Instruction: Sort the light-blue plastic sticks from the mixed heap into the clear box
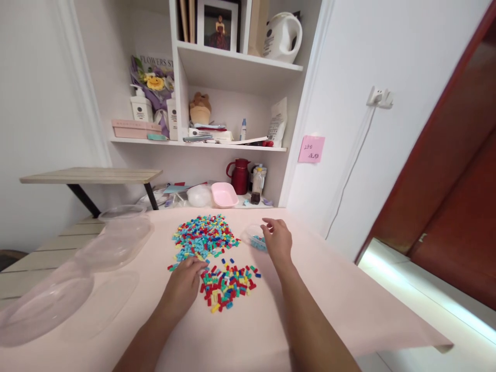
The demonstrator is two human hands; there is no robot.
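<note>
My left hand (188, 279) rests low at the left edge of the nearer pile of small plastic bricks (228, 284), which are red, yellow, green, blue and white. Its fingers are drawn together, their tips beside a blue brick; what they hold, if anything, is hidden. Over the right rim of a small clear bowl (250, 233) hovers my right hand (278, 240), thumb and index finger slightly apart with no brick visible between them. Light-blue bricks (259, 243) lie in that bowl. A larger pile of mixed bricks (205, 235), with many light-blue ones, spreads behind the nearer pile.
Clear plastic containers (116, 243) and a flat clear lid (104, 305) stand on the left of the pink-covered table (329, 310). At the back are a pink tray (225, 195), a red jug (240, 176) and a bottle (256, 187). A raised wooden shelf (93, 175) stands back left.
</note>
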